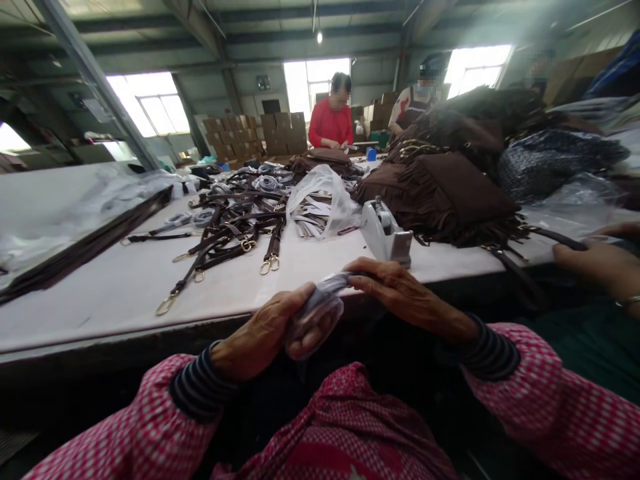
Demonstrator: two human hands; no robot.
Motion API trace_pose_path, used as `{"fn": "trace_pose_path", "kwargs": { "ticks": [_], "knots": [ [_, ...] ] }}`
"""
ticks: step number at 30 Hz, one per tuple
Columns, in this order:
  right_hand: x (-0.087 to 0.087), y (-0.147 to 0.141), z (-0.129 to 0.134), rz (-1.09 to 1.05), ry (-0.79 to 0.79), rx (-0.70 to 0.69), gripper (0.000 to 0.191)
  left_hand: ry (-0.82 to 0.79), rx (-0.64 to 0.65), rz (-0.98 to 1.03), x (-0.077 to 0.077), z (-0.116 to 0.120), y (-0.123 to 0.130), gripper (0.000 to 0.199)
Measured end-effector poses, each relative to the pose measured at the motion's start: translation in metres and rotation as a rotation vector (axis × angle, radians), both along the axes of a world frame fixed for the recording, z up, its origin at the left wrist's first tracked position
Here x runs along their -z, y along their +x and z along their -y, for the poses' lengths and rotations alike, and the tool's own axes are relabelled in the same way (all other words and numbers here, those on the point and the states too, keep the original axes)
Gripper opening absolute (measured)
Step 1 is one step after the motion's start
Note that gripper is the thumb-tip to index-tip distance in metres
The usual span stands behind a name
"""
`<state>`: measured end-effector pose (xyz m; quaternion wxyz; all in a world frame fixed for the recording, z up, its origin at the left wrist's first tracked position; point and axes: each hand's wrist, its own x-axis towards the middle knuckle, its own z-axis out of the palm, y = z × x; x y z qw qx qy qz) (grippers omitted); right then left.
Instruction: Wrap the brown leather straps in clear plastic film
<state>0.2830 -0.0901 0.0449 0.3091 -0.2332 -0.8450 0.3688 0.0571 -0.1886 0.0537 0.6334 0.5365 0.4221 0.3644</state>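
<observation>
Just past the table's front edge, my left hand (265,333) is closed around a coiled strap in a pale, see-through plastic wrap (317,313). The coil forms a loop, with some of my fingers showing through it. At its upper right end, the fingers of my right hand (390,287) pinch the wrap. Right behind that hand stands a white tape dispenser (383,233). Dark brown straps with gold-coloured clasps (220,240) lie loose on the table to the left. A clear plastic bag of pale strips (320,210) rests behind my hands.
Brown fringed bags (450,193) are heaped on the white table (120,287) at right. Another person's hand (600,263) holds a dark strap at the right edge. Across the table works a person in red (331,120). Cardboard boxes (283,133) stand behind.
</observation>
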Motion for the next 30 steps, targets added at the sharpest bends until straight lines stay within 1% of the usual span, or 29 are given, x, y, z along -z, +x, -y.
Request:
{"fn": "trace_pose_path", "kwargs": {
  "ticks": [3, 5, 7, 9, 10, 12, 15, 18, 21, 23, 25, 27, 28, 30],
  "knots": [
    [0.016, -0.025, 0.010, -0.199, 0.043, 0.154, 0.037, 0.005, -0.118, 0.261, -0.011, -0.002, 0.009, 0.056],
    [0.024, -0.040, 0.014, -0.317, 0.037, 0.197, 0.044, 0.044, -0.155, 0.362, -0.023, -0.007, 0.012, 0.056],
    [0.027, -0.052, 0.015, -0.388, -0.065, 0.155, 0.046, 0.049, -0.175, 0.423, -0.032, -0.013, 0.011, 0.062],
    [0.028, -0.060, 0.013, -0.415, -0.216, 0.064, 0.047, 0.024, -0.205, 0.466, -0.034, -0.019, 0.007, 0.070],
    [0.027, -0.063, 0.012, -0.413, -0.267, 0.021, 0.047, 0.012, -0.224, 0.486, -0.033, -0.022, 0.005, 0.074],
    [0.027, -0.068, 0.011, -0.406, -0.302, -0.031, 0.043, 0.010, -0.262, 0.530, -0.025, -0.028, 0.001, 0.078],
    [0.027, -0.079, 0.008, -0.410, -0.301, -0.021, 0.042, 0.022, -0.331, 0.624, -0.010, -0.040, -0.003, 0.075],
    [0.029, -0.091, 0.002, -0.407, -0.290, 0.055, 0.035, 0.017, -0.399, 0.737, 0.001, -0.055, -0.003, 0.078],
    [0.033, -0.100, -0.008, -0.383, -0.232, 0.173, 0.033, 0.040, -0.443, 0.825, 0.008, -0.071, -0.001, 0.082],
    [0.038, -0.104, -0.015, -0.349, -0.185, 0.242, 0.033, 0.057, -0.503, 0.847, 0.014, -0.079, 0.003, 0.080],
    [0.043, -0.105, -0.022, -0.314, -0.147, 0.270, 0.033, 0.054, -0.585, 0.841, 0.019, -0.084, 0.006, 0.076],
    [0.046, -0.102, -0.026, -0.290, -0.131, 0.237, 0.031, 0.043, -0.626, 0.824, 0.024, -0.085, 0.008, 0.071],
    [0.045, -0.099, -0.028, -0.280, -0.142, 0.197, 0.031, 0.040, -0.621, 0.812, 0.026, -0.084, 0.008, 0.069],
    [0.041, -0.091, -0.028, -0.252, -0.227, 0.087, 0.031, 0.041, -0.569, 0.765, 0.027, -0.079, 0.006, 0.066]
  ]
}}
